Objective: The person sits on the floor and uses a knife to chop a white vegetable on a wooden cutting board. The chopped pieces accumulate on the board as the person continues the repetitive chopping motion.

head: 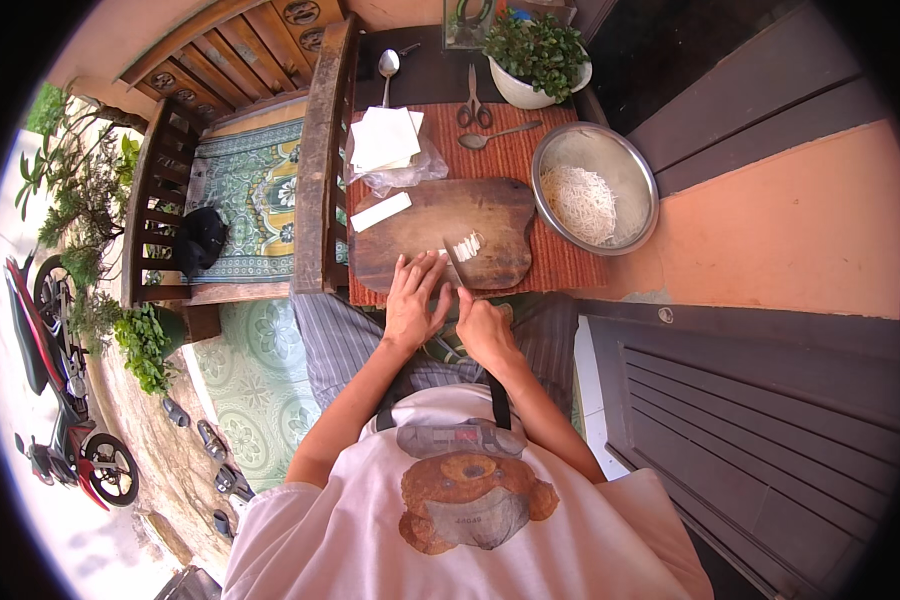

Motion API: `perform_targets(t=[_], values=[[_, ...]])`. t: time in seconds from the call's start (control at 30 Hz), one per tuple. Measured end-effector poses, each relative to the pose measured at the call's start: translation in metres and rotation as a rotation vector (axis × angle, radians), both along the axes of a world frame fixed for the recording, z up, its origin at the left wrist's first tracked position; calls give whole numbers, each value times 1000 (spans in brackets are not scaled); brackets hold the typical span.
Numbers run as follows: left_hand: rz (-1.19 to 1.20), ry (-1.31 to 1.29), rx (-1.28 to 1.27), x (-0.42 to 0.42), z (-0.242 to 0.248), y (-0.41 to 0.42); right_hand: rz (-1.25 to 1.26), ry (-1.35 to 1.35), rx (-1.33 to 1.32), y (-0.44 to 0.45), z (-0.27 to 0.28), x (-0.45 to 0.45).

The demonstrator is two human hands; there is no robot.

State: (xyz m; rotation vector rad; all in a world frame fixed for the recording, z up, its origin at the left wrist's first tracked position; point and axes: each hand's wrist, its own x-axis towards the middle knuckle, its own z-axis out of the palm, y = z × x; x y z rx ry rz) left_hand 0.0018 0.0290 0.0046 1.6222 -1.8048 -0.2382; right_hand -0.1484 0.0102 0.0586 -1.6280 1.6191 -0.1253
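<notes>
My right hand [484, 327] grips a knife [451, 262], whose blade stands on a dark wooden cutting board [495, 202]. Just left of the blade, the fingertips of my left hand [418, 291] press on a small white piece, mostly hidden under them. Right of the blade lie thin cut white strips [468, 246] in a short row. A white rectangular strip [381, 211] rests at the board's upper left. Beyond it, a stack of white square sheets [385, 140] lies on a clear plastic bag [401, 176]. A steel bowl [649, 187] at the right holds a heap of fine white shreds [579, 204].
Past the board, scissors [474, 105] and a spoon [499, 135] lie on a red-orange woven mat [446, 142]. Another spoon [388, 71] is at the far left. A potted plant [536, 60] stands at the back right. A wooden bench [319, 172] borders the left side.
</notes>
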Motion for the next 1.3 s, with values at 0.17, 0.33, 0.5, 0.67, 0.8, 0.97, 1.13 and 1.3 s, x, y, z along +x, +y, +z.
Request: perform_targets(t=[0.17, 0.33, 0.5, 0.67, 0.8, 0.97, 1.13, 1.3], values=[[7, 11, -17, -1, 0, 0, -17, -39, -35, -9, -10, 9], [3, 20, -10, -1, 2, -1, -51, -30, -47, -9, -13, 16], [0, 8, -4, 0, 0, -1, -6, -23, -68, 8, -15, 1], [0, 9, 0, 1, 0, 0, -28, 5, -68, 11, -11, 0], [-12, 16, -4, 0, 1, -2, -3, -49, -139, 2, -24, -3], [-15, 14, -6, 1, 3, -1, 8, -19, -165, -1, -27, -7], [-10, 13, -13, 2, 2, -1, 2, -46, -162, 5, -22, -7], [-13, -1, -8, 1, 0, -1, -40, -93, -173, 12, -21, -1]])
